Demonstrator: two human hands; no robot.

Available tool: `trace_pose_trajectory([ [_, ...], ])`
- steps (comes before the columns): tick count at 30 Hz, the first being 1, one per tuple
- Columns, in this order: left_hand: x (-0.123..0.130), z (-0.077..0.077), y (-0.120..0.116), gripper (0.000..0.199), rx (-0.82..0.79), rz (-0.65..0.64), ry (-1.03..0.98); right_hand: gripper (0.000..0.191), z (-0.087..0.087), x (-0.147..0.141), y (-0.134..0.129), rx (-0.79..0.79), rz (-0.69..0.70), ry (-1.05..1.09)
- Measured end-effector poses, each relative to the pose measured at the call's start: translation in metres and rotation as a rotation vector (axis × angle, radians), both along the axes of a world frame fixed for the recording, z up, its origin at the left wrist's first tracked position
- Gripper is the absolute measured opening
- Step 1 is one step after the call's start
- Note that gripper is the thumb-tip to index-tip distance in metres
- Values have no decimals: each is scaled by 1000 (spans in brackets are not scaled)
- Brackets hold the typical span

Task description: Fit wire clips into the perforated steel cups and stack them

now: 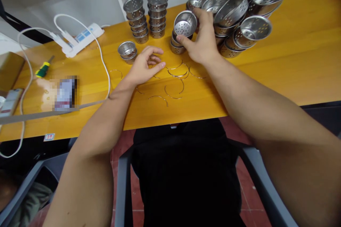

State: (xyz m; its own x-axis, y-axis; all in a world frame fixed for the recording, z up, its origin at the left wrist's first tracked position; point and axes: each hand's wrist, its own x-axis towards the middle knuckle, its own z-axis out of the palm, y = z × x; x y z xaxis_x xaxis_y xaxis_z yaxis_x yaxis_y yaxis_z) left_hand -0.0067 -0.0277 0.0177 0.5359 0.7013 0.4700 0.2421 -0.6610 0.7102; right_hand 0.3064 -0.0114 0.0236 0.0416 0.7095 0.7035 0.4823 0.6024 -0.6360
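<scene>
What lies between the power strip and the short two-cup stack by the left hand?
In the head view, one strand of white cable passes between the power strip and the two-cup stack.

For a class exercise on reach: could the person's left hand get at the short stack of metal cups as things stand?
Probably yes: the left hand is close beside the short stack of metal cups, seems to hold nothing, and no other object appears to block the way.

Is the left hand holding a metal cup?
No, the left hand is open beside the short cup stack, with no cup in its grasp.
</scene>
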Motion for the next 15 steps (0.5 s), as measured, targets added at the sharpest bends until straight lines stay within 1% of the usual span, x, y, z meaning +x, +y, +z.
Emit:
trace_pose_trajectory([
  [2,0,1,-1,42,3,4,3,73,1,1,-1,-21,19,-21],
  [6,2,4,-3,42,0,39,24,82,5,0,-3,-39,83,-20],
  [8,3,5,-3,44,-11,47,27,83,7,-1,-4,-48,102,-23],
  [12,3,5,-3,51,-39,34,18,76,9,-3,-8,-40,65,-37],
  [15,3,7,-2,60,25,60,24,73,13,-6,-13,-39,27,-59],
])
